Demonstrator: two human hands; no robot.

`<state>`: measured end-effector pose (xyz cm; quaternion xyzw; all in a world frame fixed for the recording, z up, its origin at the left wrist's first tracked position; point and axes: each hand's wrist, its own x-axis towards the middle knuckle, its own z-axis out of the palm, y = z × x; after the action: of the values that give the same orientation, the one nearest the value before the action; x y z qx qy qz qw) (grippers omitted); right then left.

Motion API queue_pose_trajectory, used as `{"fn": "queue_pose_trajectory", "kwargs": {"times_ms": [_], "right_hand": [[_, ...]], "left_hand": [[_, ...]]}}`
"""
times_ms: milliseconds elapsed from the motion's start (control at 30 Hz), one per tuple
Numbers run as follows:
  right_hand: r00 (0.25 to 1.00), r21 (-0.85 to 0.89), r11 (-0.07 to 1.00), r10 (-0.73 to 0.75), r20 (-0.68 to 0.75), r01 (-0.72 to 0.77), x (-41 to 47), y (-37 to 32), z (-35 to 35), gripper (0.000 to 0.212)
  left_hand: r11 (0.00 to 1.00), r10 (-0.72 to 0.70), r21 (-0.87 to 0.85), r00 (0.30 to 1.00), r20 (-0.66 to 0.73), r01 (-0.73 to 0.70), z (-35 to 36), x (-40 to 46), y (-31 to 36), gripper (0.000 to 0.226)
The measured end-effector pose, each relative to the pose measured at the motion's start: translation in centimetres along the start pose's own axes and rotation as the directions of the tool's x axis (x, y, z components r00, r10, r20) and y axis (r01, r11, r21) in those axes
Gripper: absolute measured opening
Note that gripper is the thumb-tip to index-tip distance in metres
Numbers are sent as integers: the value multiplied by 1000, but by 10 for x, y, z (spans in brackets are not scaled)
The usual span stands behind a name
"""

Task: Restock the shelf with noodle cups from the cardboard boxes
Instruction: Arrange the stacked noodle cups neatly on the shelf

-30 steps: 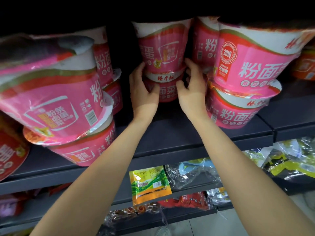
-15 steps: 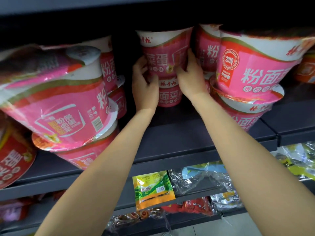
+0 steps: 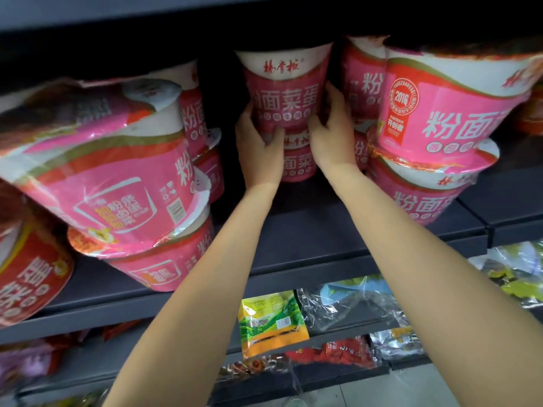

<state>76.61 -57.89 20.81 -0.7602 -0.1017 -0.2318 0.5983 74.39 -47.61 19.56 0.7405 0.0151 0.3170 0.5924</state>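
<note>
A pink and white noodle cup (image 3: 283, 92) stands on top of a second pink cup (image 3: 298, 163) deep on the dark grey shelf (image 3: 308, 230). My left hand (image 3: 258, 151) grips the upper cup's lower left side. My right hand (image 3: 333, 133) presses its right side, fingers wrapped around it. The lower cup is partly hidden behind both hands. No cardboard box is in view.
Stacks of pink noodle cups flank the gap: a tilted stack at left (image 3: 111, 177) and one at right (image 3: 440, 113). A red cup (image 3: 26, 277) sits at far left. Snack bags, one yellow-green (image 3: 271, 321), hang on the lower shelves. The shelf above (image 3: 264, 13) is close overhead.
Both hands have risen from the lower cup to the upper one and turned it, so its printed front now faces me. The camera has tilted up.
</note>
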Motion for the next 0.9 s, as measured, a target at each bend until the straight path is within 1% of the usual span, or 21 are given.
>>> {"fn": "queue_pose_trajectory", "kwargs": {"times_ms": [33,67,100,167,233,300,400,500,633,900], "right_hand": [[999,-14,1000,-20,-33,19,-2,3,2,54],[999,-19,999,-35,-32,34,-4,5,3,55],[999,-25,999,-44,-12,44,-4,7,3,56],[998,-54,997,-57,39,59,-3,8,0,60],[996,-87,994,-60,72,66,0,9,-1,63],[995,-72,996,-47,86,54,4,9,-1,66],[995,-28,998,-54,83,56,8,8,-3,65],[993,-29,998,-53,110,56,9,8,-5,67],[988,-56,997,-42,150,51,11,9,-5,70],[978,-80,996,-27,208,44,18,14,-2,79]], "left_hand": [[999,-30,-12,1000,5,30,1,6,-1,66],[998,-52,-17,998,22,52,1,10,-2,70],[998,-57,-8,998,41,58,2,13,-3,71],[999,-22,34,999,48,20,3,13,-7,71],[995,32,90,999,-5,-31,5,12,-11,70],[989,66,137,996,-63,-57,8,11,-14,67],[988,90,138,989,-114,-74,12,7,-13,62],[984,122,147,982,-141,-101,15,3,-11,58],[991,85,113,984,-154,-68,14,3,-7,59],[983,70,175,988,-137,-45,10,10,-7,58]]}}
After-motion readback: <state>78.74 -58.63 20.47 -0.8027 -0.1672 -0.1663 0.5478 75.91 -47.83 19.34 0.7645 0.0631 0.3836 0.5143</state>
